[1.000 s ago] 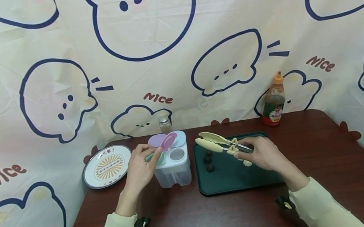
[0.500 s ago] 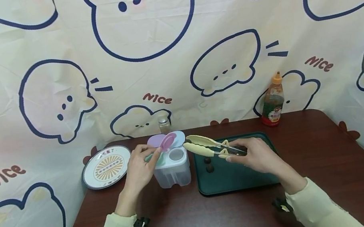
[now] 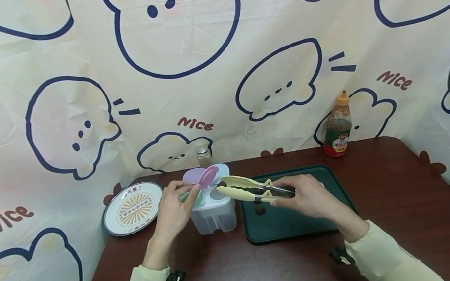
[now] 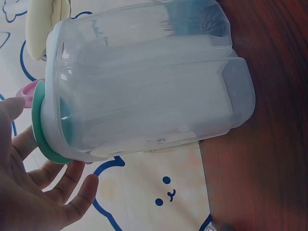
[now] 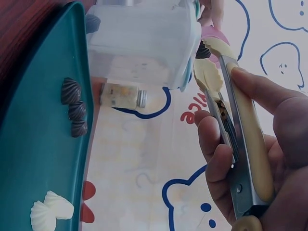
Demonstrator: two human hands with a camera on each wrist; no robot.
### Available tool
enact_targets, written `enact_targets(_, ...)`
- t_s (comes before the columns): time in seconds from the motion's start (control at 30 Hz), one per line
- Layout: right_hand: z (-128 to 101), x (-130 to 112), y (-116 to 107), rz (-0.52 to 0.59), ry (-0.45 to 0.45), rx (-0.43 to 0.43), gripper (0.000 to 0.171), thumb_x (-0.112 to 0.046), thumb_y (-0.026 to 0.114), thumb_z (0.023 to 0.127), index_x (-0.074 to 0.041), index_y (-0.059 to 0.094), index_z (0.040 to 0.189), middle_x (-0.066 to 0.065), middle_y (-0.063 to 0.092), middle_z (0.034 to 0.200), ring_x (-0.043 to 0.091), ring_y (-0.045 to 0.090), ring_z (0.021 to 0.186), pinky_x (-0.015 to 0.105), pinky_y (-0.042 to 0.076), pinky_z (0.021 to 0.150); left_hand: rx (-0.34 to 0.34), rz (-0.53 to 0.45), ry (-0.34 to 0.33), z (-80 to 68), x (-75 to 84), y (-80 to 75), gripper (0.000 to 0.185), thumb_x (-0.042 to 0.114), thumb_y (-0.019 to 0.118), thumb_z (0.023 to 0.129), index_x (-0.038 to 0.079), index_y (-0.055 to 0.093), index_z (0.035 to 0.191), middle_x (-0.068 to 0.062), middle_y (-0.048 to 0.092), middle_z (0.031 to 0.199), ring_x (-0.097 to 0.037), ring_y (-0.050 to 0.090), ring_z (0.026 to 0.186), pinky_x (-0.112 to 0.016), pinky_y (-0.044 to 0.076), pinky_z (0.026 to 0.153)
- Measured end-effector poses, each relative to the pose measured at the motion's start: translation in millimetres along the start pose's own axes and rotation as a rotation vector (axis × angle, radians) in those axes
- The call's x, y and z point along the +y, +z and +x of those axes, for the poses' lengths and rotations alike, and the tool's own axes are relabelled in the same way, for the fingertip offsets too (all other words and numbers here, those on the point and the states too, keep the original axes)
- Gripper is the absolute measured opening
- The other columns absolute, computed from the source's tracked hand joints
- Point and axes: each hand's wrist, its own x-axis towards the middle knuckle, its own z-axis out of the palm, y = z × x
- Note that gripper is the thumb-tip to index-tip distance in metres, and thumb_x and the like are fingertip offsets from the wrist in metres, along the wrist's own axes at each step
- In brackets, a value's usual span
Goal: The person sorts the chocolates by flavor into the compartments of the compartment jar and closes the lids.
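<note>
1. The right hand (image 3: 307,198), at centre frame in the head view, grips yellow tongs (image 3: 245,189). Its fingers are wrapped round the handles.
2. The tong tips pinch a small dark shell-shaped piece (image 5: 202,50), held over the open hole of a clear plastic container (image 3: 213,208).
3. The left hand (image 3: 174,209) grips the left side of the container's top and holds a pink lid (image 3: 207,175) tipped up with fingertip and thumb.
4. The container stands on the brown desk (image 3: 240,278), just left of a green tray (image 3: 302,220).
5. In the right wrist view the tray carries three more dark shell pieces (image 5: 73,109) and one white shell piece (image 5: 50,211).
6. Risk, as a judgement: the dark piece sits at the very tips, so a slack squeeze could drop it onto the desk or the container rim. A slipping left thumb could let the lid fall shut against the tongs.
7. Writing: the backdrop reads "Nice" in red. A plate (image 3: 133,208) at left and a sauce bottle (image 3: 337,126) at upper right carry print too small to read.
</note>
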Motion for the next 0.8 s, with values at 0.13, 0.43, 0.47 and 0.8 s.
enact_targets(0.13,0.7,-1.4,1.8,-0.001,-0.006,-0.002,0.048,-0.048,0.077,0.083,-0.021,0.071,0.123,-0.004,0.063,0.081,0.016,0.047,0.065,0.029,0.033,0.054,0.000,-0.003,0.002,-0.4,-0.1,-0.3,0.048,0.049,0.056,0.098,0.006,0.077,0.108,-0.012,0.063,0.118,-0.031,0.054,0.114,-0.051,0.041,0.099)
enact_targets(0.43,0.6,-3.8,1.8,-0.017,-0.013,-0.002,0.046,-0.044,0.079,0.083,-0.021,0.071,0.123,-0.004,0.057,0.072,0.016,0.046,0.062,0.028,0.033,0.052,-0.014,-0.007,-0.003,-0.4,-0.3,-0.3,0.049,0.049,0.056,0.099,0.006,0.076,0.109,-0.012,0.062,0.119,-0.031,0.052,0.117,-0.052,0.040,0.102)
enact_targets(0.47,0.7,-3.7,1.6,-0.019,-0.011,-0.005,0.047,-0.044,0.079,0.083,-0.022,0.071,0.123,-0.004,0.057,0.071,0.016,0.046,0.062,0.028,0.033,0.053,-0.015,-0.006,-0.004,-0.4,-0.3,-0.3,0.049,0.049,0.055,0.099,0.006,0.076,0.109,-0.012,0.062,0.119,-0.031,0.052,0.117,-0.052,0.040,0.102)
enact_targets(0.8,0.9,1.9,-5.3,0.000,0.025,-0.003,0.050,-0.045,0.077,0.084,-0.019,0.069,0.126,0.000,0.058,0.076,0.018,0.045,0.066,0.030,0.034,0.055,-0.026,-0.007,-0.011,0.1,0.3,-1.2,0.050,0.051,0.055,0.099,0.007,0.076,0.110,-0.012,0.062,0.120,-0.031,0.052,0.117,-0.053,0.039,0.102)
